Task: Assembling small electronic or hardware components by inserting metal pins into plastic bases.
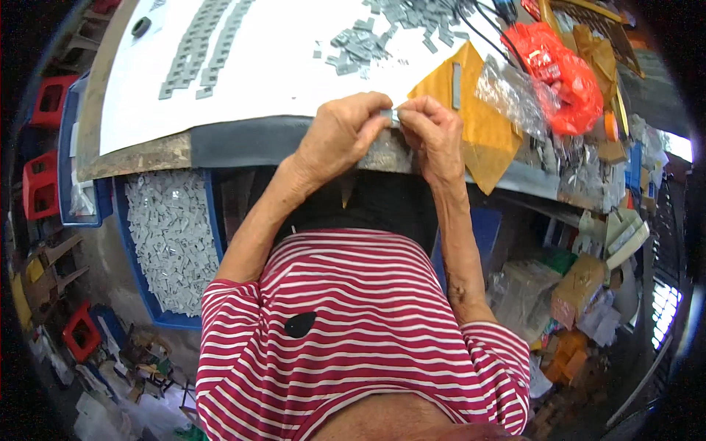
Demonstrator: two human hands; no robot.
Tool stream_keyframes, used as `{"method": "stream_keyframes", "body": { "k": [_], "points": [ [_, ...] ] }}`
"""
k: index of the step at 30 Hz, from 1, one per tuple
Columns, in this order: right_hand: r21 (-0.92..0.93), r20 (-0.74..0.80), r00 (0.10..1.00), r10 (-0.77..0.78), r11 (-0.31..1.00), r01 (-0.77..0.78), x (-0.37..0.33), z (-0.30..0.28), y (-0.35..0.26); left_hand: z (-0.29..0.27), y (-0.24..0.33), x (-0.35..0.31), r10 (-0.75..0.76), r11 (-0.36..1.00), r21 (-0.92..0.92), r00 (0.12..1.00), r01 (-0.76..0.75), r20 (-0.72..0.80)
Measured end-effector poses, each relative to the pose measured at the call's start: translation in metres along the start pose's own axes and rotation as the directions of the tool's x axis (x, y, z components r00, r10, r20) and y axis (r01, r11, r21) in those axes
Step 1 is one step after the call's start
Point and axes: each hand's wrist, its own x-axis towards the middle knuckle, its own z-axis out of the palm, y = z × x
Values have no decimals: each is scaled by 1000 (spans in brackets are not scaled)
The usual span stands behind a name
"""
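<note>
Over the near edge of the worktable, my left hand [346, 136] pinches a small flat grey piece [387, 114] between thumb and fingers. Close against its right end, my right hand [435, 132] is closed in a pinch too; whatever its fingertips hold is too small to make out. Beyond both hands, a pile of similar grey pieces [359, 48] lies on the white sheet [276, 70]. Long rows of grey pieces [195, 55] are laid out toward the left. Right of my right hand is a yellow-orange sheet [489, 140] with a grey strip [456, 86] on it.
A red plastic bag [562, 77] and clear plastic wrap [515, 95] lie at the right, near dark cables [491, 22]. A dark ring [141, 27] sits far left. Below the table edge stands a blue crate [147, 301] full of grey pieces. Red stools [43, 184] stand at left.
</note>
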Motion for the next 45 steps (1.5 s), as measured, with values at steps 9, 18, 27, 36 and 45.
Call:
{"method": "stream_keyframes", "body": {
  "k": [9,18,27,36,45],
  "points": [
    [97,86,996,-35,995,27,9,9,0,-20,-4,9,43,997,65,999,-41,-29],
    [-43,58,994,-97,994,100,-7,6,-7,-74,-54,62,-95,992,67,983,106,-160],
    [-286,127,989,-82,951,116,-35,-5,8,-110,-135,122,105,853,512,928,100,-357],
    [-289,155,988,-11,956,56,-52,-4,8,-115,-146,133,154,767,639,949,61,-276],
    [-317,245,970,7,945,74,-57,-1,19,-120,-146,146,161,708,701,946,88,-281]
  ]
}}
